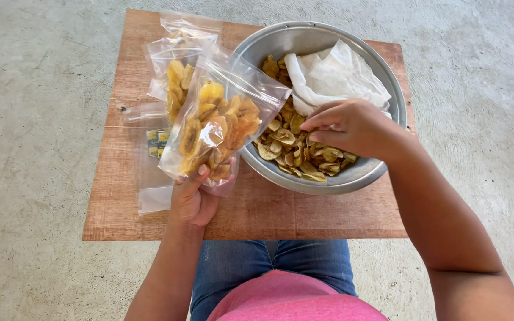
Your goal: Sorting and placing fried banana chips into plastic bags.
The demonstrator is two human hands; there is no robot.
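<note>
Left hand [193, 199]: my fingers are closed around the lower end of a clear plastic pouch [221, 122], thumb on its front, holding it tilted with its open mouth toward the bowl
Pouch: partly filled with yellow banana chips, raised above the board, its top edge just beside the bowl's rim
Right hand [352, 126]: inside the metal bowl [388, 77], my fingertips pinched together on the loose chips [295, 156]
Bowl: stands on the right part of the wooden board [304, 214]; chips cover its near side, a white cloth [337, 77] lies crumpled at its far side
Board, left part: a second filled pouch [176, 74] lies behind the held one; flat empty pouches [150, 172] lie beside it
Floor: bare grey concrete [31, 119] around the board
</note>
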